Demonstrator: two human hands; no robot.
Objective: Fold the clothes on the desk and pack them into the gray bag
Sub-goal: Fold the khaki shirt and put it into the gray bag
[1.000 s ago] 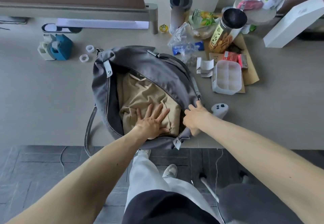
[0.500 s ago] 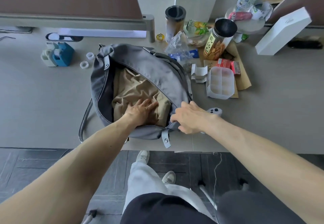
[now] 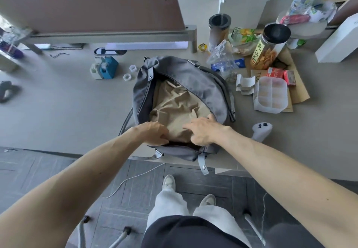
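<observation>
The gray bag (image 3: 174, 69) lies open on the desk near its front edge. A crumpled tan garment (image 3: 174, 104) fills the opening. My left hand (image 3: 154, 134) is at the bag's near rim, fingers curled down into the garment's near edge, fingertips hidden. My right hand (image 3: 205, 130) rests flat on the garment's near right part, fingers apart and pointing left. The bag's strap tab (image 3: 202, 163) hangs over the desk edge.
A white controller (image 3: 260, 131) lies right of the bag. Farther right are a clear compartment box (image 3: 270, 94), snack jars (image 3: 269, 46), wrappers and a white box (image 3: 339, 42). A blue tape dispenser (image 3: 107, 67) and tape rolls sit at left. A brown divider panel (image 3: 93, 9) stands behind.
My right hand let go of the bag's right rim and moved left onto the garment. My left hand pulled back to the near rim and curled its fingers.
</observation>
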